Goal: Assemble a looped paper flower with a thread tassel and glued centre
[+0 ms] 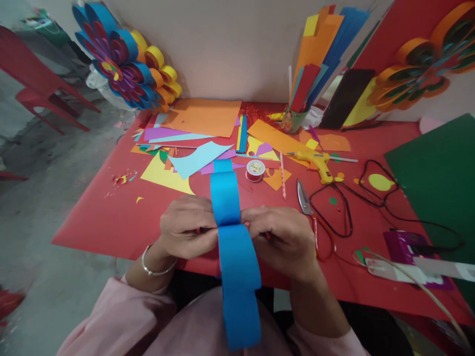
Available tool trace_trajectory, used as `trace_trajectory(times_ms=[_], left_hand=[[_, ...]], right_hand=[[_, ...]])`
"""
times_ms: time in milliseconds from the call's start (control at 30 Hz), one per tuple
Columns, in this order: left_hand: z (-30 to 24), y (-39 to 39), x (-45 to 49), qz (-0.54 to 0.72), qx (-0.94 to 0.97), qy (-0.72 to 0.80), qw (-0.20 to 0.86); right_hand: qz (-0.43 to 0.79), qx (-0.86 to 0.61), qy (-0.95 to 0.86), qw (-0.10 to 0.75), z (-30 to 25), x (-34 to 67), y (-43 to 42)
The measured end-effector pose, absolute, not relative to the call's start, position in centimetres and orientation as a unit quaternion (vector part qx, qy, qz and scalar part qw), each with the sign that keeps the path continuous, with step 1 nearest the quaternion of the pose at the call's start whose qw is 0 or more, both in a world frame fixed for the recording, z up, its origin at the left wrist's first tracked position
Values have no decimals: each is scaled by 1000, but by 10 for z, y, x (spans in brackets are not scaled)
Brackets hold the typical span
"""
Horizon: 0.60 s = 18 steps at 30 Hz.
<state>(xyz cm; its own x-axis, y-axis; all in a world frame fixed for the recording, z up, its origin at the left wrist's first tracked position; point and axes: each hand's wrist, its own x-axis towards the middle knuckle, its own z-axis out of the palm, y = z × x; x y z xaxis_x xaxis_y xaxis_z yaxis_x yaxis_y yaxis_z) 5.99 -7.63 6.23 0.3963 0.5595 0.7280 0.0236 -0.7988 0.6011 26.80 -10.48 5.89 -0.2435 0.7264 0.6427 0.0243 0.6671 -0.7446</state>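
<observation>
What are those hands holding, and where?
The blue looped paper, at its pinched waist: left hand one side, right hand the other. Whether they grip anything else, I can't tell.

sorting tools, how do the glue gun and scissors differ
The glue gun is yellow; the scissors have a silver blade and red handles. The glue gun's nozzle points to picture left, the scissors' tip mostly to picture top. The scissors lie nearer the right hand than the glue gun does. Both lie on the red tabletop.

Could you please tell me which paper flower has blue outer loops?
The leftmost flower: its blue loops match the held blue paper; the flower behind it shows yellow and orange, the rightmost flower orange outer loops.
</observation>
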Motion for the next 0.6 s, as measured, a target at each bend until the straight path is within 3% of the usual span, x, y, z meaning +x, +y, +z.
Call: trace_trajectory(times_ms=[600], left_hand=[[61, -78, 61, 522, 791, 192, 256]], right_hand=[[313, -261, -715, 568, 59, 268, -106]])
